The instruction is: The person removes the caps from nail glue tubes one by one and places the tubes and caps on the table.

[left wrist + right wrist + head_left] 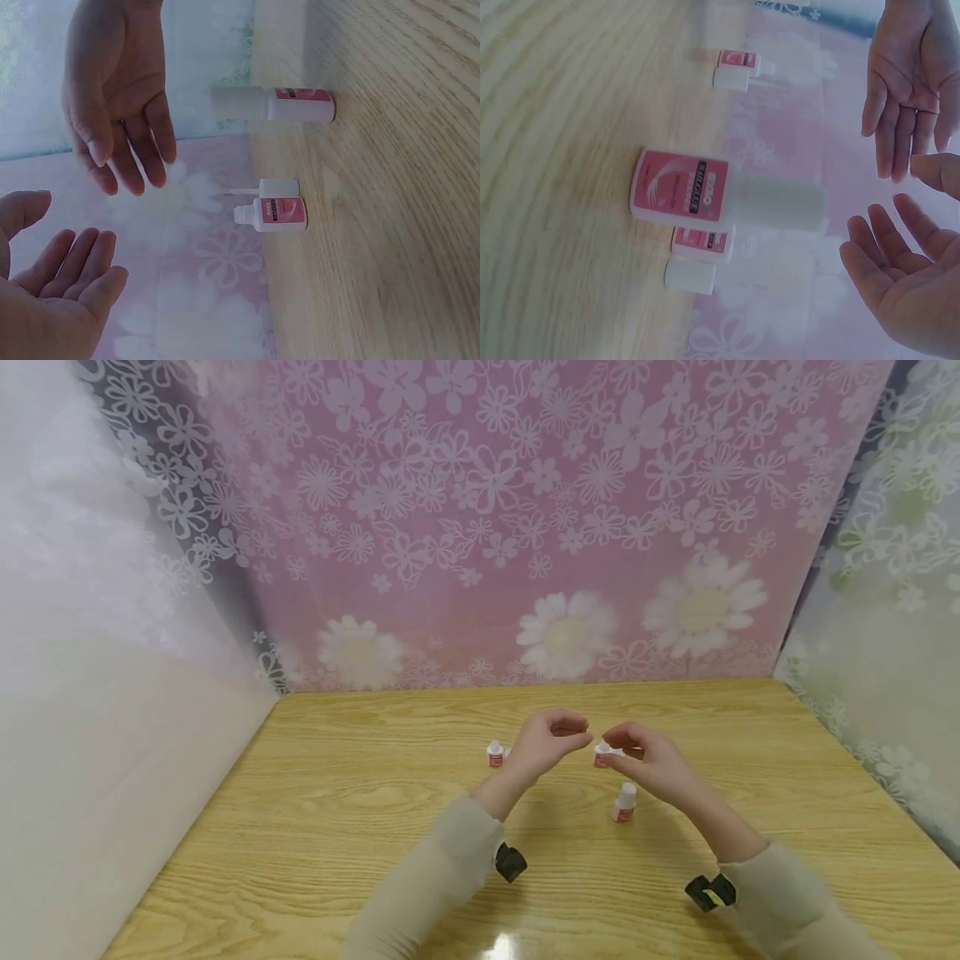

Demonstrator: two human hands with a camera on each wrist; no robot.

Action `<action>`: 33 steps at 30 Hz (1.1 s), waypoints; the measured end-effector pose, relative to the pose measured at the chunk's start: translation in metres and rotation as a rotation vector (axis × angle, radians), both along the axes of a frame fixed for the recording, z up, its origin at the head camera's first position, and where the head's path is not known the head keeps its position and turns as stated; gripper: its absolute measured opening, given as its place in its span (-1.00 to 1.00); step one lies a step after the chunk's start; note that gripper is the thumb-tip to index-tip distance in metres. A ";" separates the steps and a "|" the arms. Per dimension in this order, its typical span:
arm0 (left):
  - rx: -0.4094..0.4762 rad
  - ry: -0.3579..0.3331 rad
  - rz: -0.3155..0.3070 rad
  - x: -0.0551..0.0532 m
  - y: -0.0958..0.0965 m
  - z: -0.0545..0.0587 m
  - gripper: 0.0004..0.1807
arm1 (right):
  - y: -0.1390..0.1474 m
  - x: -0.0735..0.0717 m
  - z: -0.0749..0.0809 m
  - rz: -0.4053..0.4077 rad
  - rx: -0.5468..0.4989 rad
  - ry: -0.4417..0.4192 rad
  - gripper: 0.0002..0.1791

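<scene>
1. Find the capped bottle (623, 803) upright on the worktop (337, 793), nearer the right edge than the left; beyond it, toward the far edge, the right-hand uncapped bottle (602, 755); a little nearer the left edge, the left-hand uncapped bottle (495, 754).
2. Could spill any liquid through either bare neck if bumped by a lowered finger.
3. Could topple the right-hand cap (279, 187), resting just beside its bottle with brush upward, and smear the worktop; likewise the left-hand cap (731, 79).
4. Could clip the tall capped bottle with the right sleeve (787, 902) if drawn carelessly toward the near edge.
5. See the left hand (551, 741) and right hand (655, 764) empty, raised above the worktop, palms inward, fingers relaxed, touching no bottle.
6. Count three bottles, one capped and two uncapped; two loose caps; two hands; two black wrist devices (511, 862).
</scene>
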State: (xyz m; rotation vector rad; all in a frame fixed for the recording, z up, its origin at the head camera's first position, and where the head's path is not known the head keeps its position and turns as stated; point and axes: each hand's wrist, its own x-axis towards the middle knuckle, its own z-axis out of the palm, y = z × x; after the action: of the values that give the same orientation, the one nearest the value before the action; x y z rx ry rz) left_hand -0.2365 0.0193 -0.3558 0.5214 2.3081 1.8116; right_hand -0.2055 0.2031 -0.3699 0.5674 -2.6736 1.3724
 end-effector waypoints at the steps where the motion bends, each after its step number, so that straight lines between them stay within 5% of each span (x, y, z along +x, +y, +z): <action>1: -0.001 -0.004 -0.013 0.001 -0.004 0.001 -0.74 | -0.002 0.000 -0.001 0.009 -0.001 0.000 -0.67; 14: -0.033 0.012 -0.024 0.000 -0.048 -0.007 -0.69 | -0.025 0.007 -0.007 0.088 -0.016 0.003 -0.72; 23: -0.034 0.004 -0.038 0.024 -0.071 0.013 -0.70 | -0.043 0.005 -0.013 0.150 -0.037 0.009 -0.72; 33: -0.074 0.026 -0.011 0.027 -0.098 0.006 -0.71 | -0.064 0.002 -0.019 0.171 -0.053 0.001 -0.76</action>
State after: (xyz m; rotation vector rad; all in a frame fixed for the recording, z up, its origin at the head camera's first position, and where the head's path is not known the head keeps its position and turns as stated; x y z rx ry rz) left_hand -0.2100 -0.0788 -0.3501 0.5485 2.3737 1.7175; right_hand -0.2035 0.1387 -0.3893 0.8068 -2.6320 1.4788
